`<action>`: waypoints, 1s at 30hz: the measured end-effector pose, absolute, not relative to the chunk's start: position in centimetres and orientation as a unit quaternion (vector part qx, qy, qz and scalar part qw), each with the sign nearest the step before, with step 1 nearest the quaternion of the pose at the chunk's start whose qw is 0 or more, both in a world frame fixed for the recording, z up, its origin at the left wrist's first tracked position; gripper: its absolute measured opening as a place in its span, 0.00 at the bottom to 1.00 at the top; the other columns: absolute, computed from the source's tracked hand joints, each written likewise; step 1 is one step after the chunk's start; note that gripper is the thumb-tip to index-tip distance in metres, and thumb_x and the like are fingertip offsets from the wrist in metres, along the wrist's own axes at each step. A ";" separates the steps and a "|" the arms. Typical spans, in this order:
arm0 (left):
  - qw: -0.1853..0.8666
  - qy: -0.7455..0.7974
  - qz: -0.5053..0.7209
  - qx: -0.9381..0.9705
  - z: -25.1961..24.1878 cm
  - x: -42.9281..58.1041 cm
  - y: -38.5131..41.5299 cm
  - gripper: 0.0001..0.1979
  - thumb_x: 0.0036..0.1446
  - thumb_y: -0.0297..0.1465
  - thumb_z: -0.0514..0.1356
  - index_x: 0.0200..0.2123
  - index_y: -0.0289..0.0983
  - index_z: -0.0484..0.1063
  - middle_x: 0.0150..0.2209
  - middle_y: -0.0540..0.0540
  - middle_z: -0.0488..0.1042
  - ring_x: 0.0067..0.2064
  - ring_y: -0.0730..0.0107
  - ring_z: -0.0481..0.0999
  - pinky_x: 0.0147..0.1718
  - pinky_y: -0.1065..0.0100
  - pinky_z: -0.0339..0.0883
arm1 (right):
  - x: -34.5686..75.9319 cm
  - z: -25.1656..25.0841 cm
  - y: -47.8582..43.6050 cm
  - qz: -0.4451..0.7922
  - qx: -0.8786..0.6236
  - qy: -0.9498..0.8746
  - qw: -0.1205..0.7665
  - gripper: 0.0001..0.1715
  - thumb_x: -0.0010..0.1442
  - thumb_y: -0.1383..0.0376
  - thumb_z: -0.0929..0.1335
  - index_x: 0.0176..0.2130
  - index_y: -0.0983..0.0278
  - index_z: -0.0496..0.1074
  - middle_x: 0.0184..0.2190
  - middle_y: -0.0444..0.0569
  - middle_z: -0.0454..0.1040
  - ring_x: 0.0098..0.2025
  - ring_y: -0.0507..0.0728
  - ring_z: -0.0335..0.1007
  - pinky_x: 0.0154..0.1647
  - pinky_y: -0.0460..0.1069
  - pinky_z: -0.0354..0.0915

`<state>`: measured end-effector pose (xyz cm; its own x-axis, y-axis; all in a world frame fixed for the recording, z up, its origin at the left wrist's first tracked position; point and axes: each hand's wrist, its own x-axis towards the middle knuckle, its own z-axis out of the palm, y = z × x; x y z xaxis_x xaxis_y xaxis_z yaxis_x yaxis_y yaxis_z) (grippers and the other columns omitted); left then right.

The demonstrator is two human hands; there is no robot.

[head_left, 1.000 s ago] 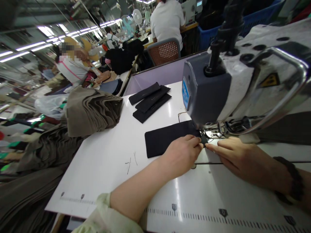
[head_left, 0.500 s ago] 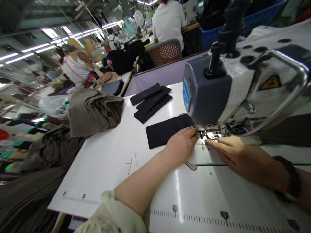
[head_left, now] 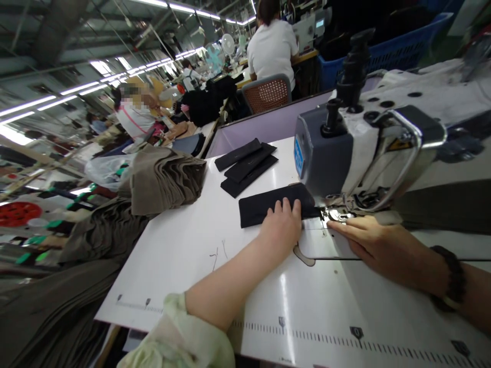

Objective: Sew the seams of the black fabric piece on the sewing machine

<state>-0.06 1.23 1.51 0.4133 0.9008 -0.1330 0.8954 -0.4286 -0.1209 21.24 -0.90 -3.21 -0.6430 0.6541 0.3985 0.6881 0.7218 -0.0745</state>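
A flat black fabric piece [head_left: 255, 208] lies on the white table, its right end at the presser foot [head_left: 337, 214] of a sewing machine [head_left: 326, 148]. On that piece rests my left hand [head_left: 282, 225], palm down with the fingers spread. My right hand [head_left: 378, 240] lies on the bed just right of the foot, fingers stretched out and index fingertip close to the metal plate. A bracelet is on that wrist. Nothing shows gripped in either hand. Behind the piece, several folded black pieces [head_left: 249, 163] overlap on the table.
A stack of brown-grey fabric [head_left: 164, 179] stands at the table's left edge, with more cloth [head_left: 57, 306] hanging lower left. A ruler scale [head_left: 299, 335] runs along the front edge. Beyond a lilac partition [head_left: 238, 133] a person [head_left: 270, 51] sits on a chair. A blue crate [head_left: 402, 43] stands behind the machine.
My left hand has drawn back left from the presser foot and its fingers have spread on the black piece. My right hand stays beside the foot. The camera view has shifted slightly.
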 end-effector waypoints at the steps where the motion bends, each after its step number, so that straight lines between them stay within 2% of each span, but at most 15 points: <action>1: -0.024 -0.548 0.059 -0.834 2.4 -1.1 1.8 0.24 0.57 0.16 0.48 0.58 0.26 0.57 0.53 0.28 0.66 0.52 0.50 0.70 0.45 0.54 0.69 | 21.3 -3.1 -0.9 -0.039 -0.369 -0.907 0.200 0.19 0.58 0.73 0.58 0.46 0.66 0.70 0.33 0.48 0.75 0.31 0.53 0.71 0.28 0.46 0.65; 3: -0.124 -0.595 -0.050 -0.793 4.4 -3.5 3.0 0.30 0.49 0.13 0.50 0.57 0.28 0.59 0.44 0.34 0.74 0.45 0.54 0.76 0.44 0.56 0.69 | 21.4 -3.0 -0.9 -0.031 -0.365 -0.910 0.195 0.19 0.58 0.73 0.58 0.46 0.66 0.70 0.33 0.48 0.75 0.31 0.52 0.71 0.28 0.46 0.65; 5: -0.262 -0.573 -0.233 -0.741 6.3 -5.7 3.7 0.29 0.44 0.14 0.51 0.53 0.31 0.65 0.40 0.40 0.76 0.43 0.57 0.76 0.44 0.58 0.69 | 21.4 -2.8 -0.9 -0.022 -0.362 -0.912 0.192 0.19 0.58 0.73 0.58 0.46 0.66 0.71 0.34 0.49 0.75 0.30 0.52 0.71 0.28 0.46 0.65; 7: -0.333 -0.546 -0.298 -0.708 7.0 -7.1 3.5 0.27 0.45 0.17 0.50 0.51 0.31 0.65 0.37 0.43 0.76 0.38 0.62 0.77 0.40 0.60 0.72 | 21.4 -2.6 -0.9 -0.014 -0.361 -0.914 0.187 0.20 0.58 0.74 0.58 0.46 0.67 0.71 0.35 0.50 0.75 0.30 0.53 0.72 0.28 0.47 0.65; 10: -0.420 -0.524 -0.341 -0.658 5.3 -7.6 2.2 0.25 0.47 0.20 0.50 0.52 0.30 0.63 0.38 0.41 0.75 0.35 0.64 0.77 0.37 0.59 0.73 | 21.3 -2.3 -0.9 -0.008 -0.360 -0.915 0.183 0.20 0.58 0.74 0.58 0.46 0.67 0.71 0.35 0.51 0.75 0.31 0.54 0.72 0.29 0.48 0.65; 12: -0.356 -0.567 -0.322 -0.669 3.4 -7.4 0.9 0.26 0.48 0.20 0.51 0.54 0.30 0.62 0.43 0.38 0.74 0.38 0.62 0.77 0.39 0.56 0.73 | 21.3 -2.2 -0.9 -0.005 -0.358 -0.915 0.183 0.19 0.58 0.74 0.58 0.45 0.67 0.72 0.35 0.52 0.75 0.32 0.54 0.72 0.30 0.48 0.66; 15: -0.188 -0.606 -0.287 -0.718 1.2 -6.8 -1.0 0.25 0.50 0.19 0.53 0.54 0.30 0.62 0.53 0.32 0.66 0.51 0.54 0.71 0.48 0.48 0.66 | 21.4 -2.3 -0.8 -0.001 -0.354 -0.916 0.187 0.20 0.58 0.74 0.58 0.45 0.67 0.72 0.35 0.52 0.75 0.33 0.54 0.71 0.32 0.48 0.66; 17: -0.094 -0.538 -0.214 -0.810 0.8 -5.7 -2.3 0.19 0.54 0.20 0.53 0.51 0.30 0.66 0.54 0.32 0.65 0.55 0.53 0.67 0.52 0.49 0.64 | 21.5 -2.4 -0.8 0.002 -0.349 -0.917 0.193 0.20 0.59 0.74 0.57 0.45 0.68 0.72 0.35 0.52 0.75 0.34 0.54 0.71 0.33 0.48 0.66; 19: -0.038 -0.441 -0.136 -0.886 0.9 -4.0 -3.2 0.15 0.58 0.24 0.55 0.49 0.31 0.68 0.52 0.35 0.68 0.52 0.55 0.69 0.50 0.53 0.67 | 21.6 -2.5 -0.9 0.008 -0.336 -0.920 0.202 0.20 0.60 0.74 0.57 0.45 0.67 0.72 0.35 0.52 0.74 0.34 0.53 0.70 0.34 0.47 0.65; 23: -0.008 -0.363 -0.075 -0.929 0.8 -0.8 -3.2 0.17 0.60 0.34 0.57 0.48 0.28 0.69 0.49 0.36 0.70 0.51 0.57 0.70 0.51 0.58 0.67 | 21.7 -2.1 -1.3 0.037 -0.285 -0.936 0.205 0.18 0.58 0.73 0.59 0.42 0.63 0.73 0.27 0.47 0.71 0.28 0.52 0.66 0.29 0.47 0.60; 26: -0.008 -0.340 -0.065 -0.938 0.3 0.1 -2.0 0.18 0.60 0.35 0.57 0.47 0.26 0.68 0.50 0.35 0.70 0.53 0.57 0.69 0.53 0.60 0.65 | 21.7 -1.8 -1.6 0.044 -0.276 -0.939 0.201 0.18 0.57 0.74 0.59 0.40 0.63 0.73 0.25 0.46 0.69 0.26 0.52 0.64 0.27 0.47 0.58; 30: -0.018 -0.332 -0.068 -0.941 -0.1 0.2 -0.5 0.17 0.60 0.34 0.56 0.47 0.27 0.68 0.50 0.35 0.69 0.53 0.56 0.68 0.53 0.60 0.64 | 21.7 -1.8 -1.5 0.033 -0.298 -0.930 0.214 0.17 0.59 0.73 0.58 0.40 0.65 0.73 0.25 0.47 0.69 0.27 0.52 0.65 0.27 0.46 0.59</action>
